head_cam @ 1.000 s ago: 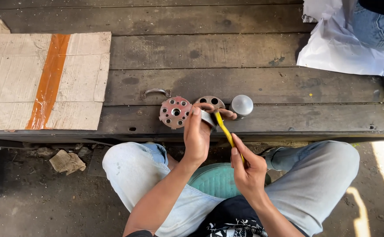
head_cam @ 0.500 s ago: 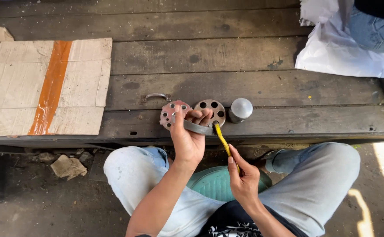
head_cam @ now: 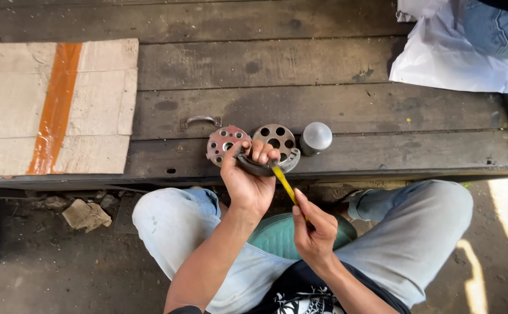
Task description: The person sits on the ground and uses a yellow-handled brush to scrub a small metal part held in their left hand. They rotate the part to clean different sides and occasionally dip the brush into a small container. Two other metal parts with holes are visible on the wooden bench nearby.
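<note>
Centrally, the left hand (head_cam: 248, 183) is clenched around a curved dark metal shoe with a pale lining (head_cam: 265, 167), held at the near edge of the weathered wooden plank platform (head_cam: 335, 64). The right hand (head_cam: 315, 232) pinches a slim yellow-handled tool (head_cam: 284, 183), whose upper end meets the curved piece just beside the left fingers (head_cam: 258, 152). Behind the left hand, two perforated discs lie flat on the planks: a reddish round metal plate (head_cam: 222, 142) and a rust-brown round metal plate (head_cam: 276, 136), just beside each other. Near them to the right stands a small jar with a domed pale lid (head_cam: 315, 137); its contents cannot be seen. A flattened cardboard sheet with an orange stripe (head_cam: 50, 104) lies well apart at left.
</note>
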